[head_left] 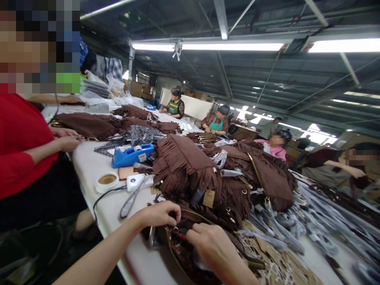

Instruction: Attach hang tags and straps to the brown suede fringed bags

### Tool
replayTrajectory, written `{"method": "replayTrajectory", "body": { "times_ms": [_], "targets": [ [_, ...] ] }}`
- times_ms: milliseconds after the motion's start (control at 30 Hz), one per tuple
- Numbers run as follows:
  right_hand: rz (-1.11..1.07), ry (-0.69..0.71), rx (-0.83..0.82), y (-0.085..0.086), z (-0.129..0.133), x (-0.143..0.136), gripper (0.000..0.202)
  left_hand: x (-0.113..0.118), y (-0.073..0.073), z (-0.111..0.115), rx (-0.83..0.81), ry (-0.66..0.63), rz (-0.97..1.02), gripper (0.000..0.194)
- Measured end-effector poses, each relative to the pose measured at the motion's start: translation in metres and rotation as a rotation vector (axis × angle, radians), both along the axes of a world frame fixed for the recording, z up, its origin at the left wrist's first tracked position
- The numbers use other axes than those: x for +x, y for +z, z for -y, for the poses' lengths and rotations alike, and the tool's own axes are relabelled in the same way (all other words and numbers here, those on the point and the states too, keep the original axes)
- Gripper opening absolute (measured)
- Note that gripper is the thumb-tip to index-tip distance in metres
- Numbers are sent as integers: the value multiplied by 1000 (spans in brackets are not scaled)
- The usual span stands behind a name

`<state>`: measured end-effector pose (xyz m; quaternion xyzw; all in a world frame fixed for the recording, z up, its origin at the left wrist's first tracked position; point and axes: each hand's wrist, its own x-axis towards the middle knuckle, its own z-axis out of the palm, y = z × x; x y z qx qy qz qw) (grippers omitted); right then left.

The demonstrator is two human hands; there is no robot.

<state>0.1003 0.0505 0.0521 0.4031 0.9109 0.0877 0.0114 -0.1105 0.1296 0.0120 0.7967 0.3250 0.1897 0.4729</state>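
A brown bag (181, 257) lies at the near table edge, its zippered mouth gaping and a dark patterned lining showing. My left hand (162, 213) pinches the bag's rim, close to a small metal ring (175, 229). Over the opening, my right hand (212, 245) is closed with its fingertips curled toward the inside. A bit of red shows by those fingers, but what they grip is hidden. Just beyond are brown fringed bags (184, 158) in a heap, one with a tan paper tag (208, 198).
A blue tape dispenser (132, 155), a roll of tape (107, 181) and a white corded device (139, 181) stand at left. Plastic-wrapped straps (285, 225) and tan tags with white strings (273, 257) spread at right. A person in red (26, 146) works close at left; several others sit farther off.
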Motion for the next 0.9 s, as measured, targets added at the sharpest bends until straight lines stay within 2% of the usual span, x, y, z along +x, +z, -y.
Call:
{"method": "replayTrajectory", "body": {
  "times_ms": [133, 233, 400, 567, 667, 800, 900],
  "targets": [
    [19, -190, -91, 1, 6, -12, 19, 5, -4, -1, -13, 38, -35, 10],
    [-5, -249, -107, 4, 7, -15, 24, 5, -2, 1, -8, 52, -39, 10],
    [13, -253, -96, 6, 2, -17, 24, 4, 0, 3, 30, 66, -32, 15],
    [15, -240, -87, 10, -3, -27, 22, 1, -1, 1, 58, 26, -16, 13],
    [2, -227, -91, 12, -6, -33, 22, -3, 0, 1, 72, -8, -23, 20],
    [-14, -204, -91, 12, -9, -39, 22, -9, 6, 3, 115, -77, -48, 29],
    [-10, -194, -100, 12, -9, -40, 23, -11, 12, 7, 172, -100, -86, 24]
  ]
}}
